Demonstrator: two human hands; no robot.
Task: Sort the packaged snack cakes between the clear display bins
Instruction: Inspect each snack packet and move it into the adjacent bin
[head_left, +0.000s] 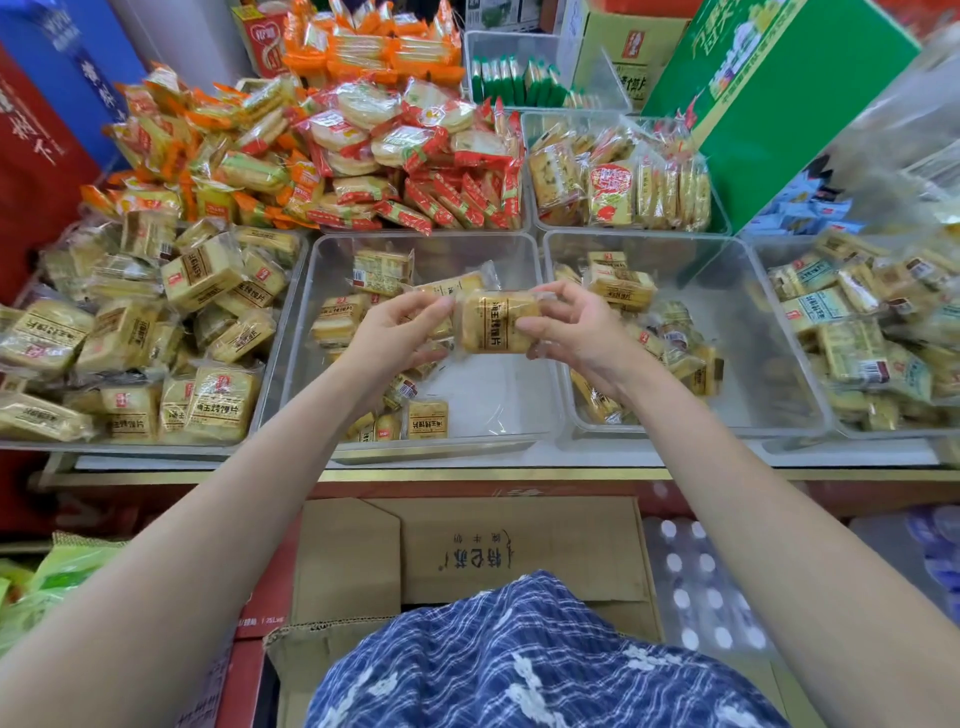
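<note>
A yellow packaged snack cake (493, 322) is held in the air above the middle clear bin (530, 410), between both hands. My left hand (400, 332) pinches its left end and my right hand (576, 327) grips its right end. The middle bin holds a few yellow packs along its left side and back. The clear bin to its right (763, 364) holds several similar packs. The bin at the left (280, 332) is piled full of yellow packs.
Behind stand bins of orange and red-wrapped rice crackers (363, 150) and a bin of yellow biscuits (623, 182). A green carton (779, 104) leans at the back right. Below the shelf edge lie a cardboard box (519, 551) and bottled water (696, 582).
</note>
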